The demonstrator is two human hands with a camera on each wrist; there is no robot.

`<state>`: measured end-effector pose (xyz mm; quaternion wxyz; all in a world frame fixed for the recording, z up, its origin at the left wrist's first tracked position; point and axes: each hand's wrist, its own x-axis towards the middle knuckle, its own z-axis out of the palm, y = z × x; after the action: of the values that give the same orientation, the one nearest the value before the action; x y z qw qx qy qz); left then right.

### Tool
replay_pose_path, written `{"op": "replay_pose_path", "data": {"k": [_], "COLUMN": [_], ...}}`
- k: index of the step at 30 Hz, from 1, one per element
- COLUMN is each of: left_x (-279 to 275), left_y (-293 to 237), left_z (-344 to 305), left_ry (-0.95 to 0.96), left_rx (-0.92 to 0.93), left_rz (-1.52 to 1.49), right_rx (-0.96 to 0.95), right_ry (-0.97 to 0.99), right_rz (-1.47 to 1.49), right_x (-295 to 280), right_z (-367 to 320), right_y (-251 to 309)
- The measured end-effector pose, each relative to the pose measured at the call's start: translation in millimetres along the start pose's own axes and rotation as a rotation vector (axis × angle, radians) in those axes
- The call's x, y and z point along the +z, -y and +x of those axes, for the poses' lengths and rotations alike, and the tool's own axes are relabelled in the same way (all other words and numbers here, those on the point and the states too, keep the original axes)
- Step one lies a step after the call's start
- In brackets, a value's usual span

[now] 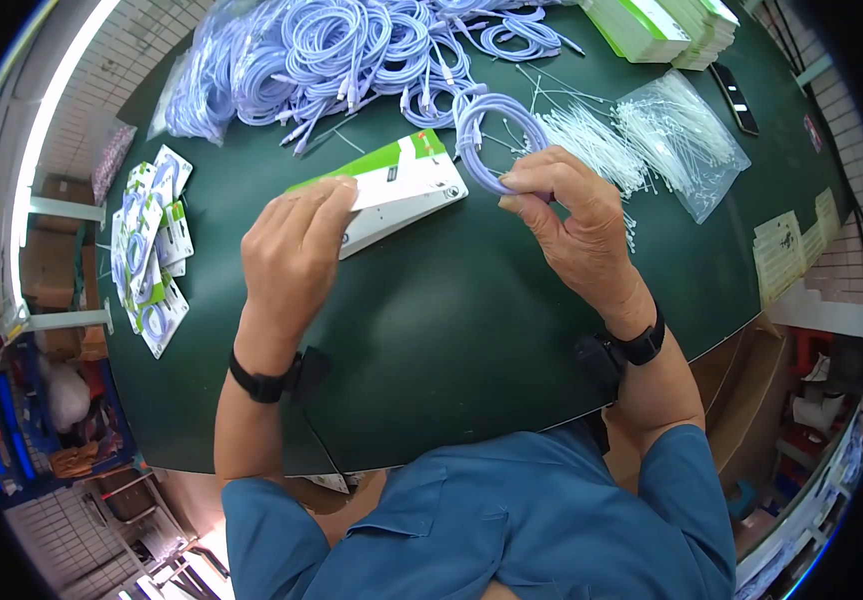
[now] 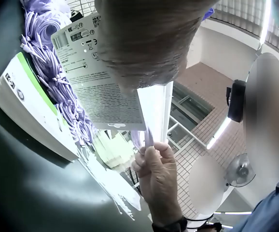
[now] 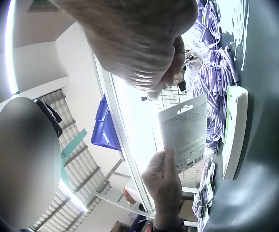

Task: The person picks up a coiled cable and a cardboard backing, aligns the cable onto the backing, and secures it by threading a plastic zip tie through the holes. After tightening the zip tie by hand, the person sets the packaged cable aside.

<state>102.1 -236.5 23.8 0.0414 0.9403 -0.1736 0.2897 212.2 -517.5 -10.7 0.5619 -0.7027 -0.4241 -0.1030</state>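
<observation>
My left hand (image 1: 297, 240) pinches a white backing card (image 2: 103, 96) with printed text and a hang slot. The card is raised above a stack of green-and-white cards (image 2: 33, 108) lying on the table in front of me. In my right hand (image 1: 584, 215), thumb and fingers grip a coiled lavender cable (image 1: 466, 140) by its near side. The coil stands to the right of the card, apart from it in the head view. Only a sliver of the cable shows in the left wrist view.
A heap of lavender cables (image 1: 352, 50) fills the back of the green table (image 1: 432, 340). Carded cables (image 1: 142, 240) are piled at left. Loose white cable ties (image 1: 592, 145), a bag of ties (image 1: 692, 140), a phone (image 1: 735, 100) and more card stacks (image 1: 642, 30) lie at right.
</observation>
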Motion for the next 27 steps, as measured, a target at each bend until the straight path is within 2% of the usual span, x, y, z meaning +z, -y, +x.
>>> {"op": "replay_pose_path", "data": {"k": [2, 3, 6, 11, 15, 18, 19, 22, 23, 26, 27], "left_x": [-15, -15, -9, 7, 11, 16, 14, 1, -3, -12, -11], "left_y": [-29, -41, -75, -88, -84, -81, -83, -103, -111, -131, -130], "left_z": [-7, -12, -27, -31, -30, -26, -29, -52, -58, -72, -73], "left_ry": [0.043, 0.044, 0.199, 0.121, 0.140, -0.189, -0.187, -0.202, -0.198, 0.192, 0.188], "left_rx": [0.012, -0.017, -0.013, -0.083, -0.107, -0.061, -0.058, -0.247, -0.246, -1.131, -1.135], "left_rz": [0.019, 0.005, -0.118, -0.189, -0.189, -0.299, -0.297, -0.587, -0.585, -1.529, -1.525], "right_rx": [-0.023, -0.010, -0.052, -0.085, -0.079, -0.118, -0.119, -0.120, -0.119, -0.159, -0.161], "right_ry": [-0.035, -0.005, 0.098, 0.220, 0.198, 0.080, 0.076, 0.065, 0.061, 0.063, 0.066], "right_rz": [0.073, 0.073, 0.108, 0.007, -0.102, -0.054, -0.052, -0.051, -0.048, -0.046, -0.040], "right_x": [1, 3, 14, 33, 40, 42, 42, 43, 43, 43, 43], "right_z": [-1, -1, -4, -15, -18, -16, -16, -16, -16, -17, -18], "right_y": [2, 5, 18, 29, 26, 17, 17, 17, 17, 18, 18]}}
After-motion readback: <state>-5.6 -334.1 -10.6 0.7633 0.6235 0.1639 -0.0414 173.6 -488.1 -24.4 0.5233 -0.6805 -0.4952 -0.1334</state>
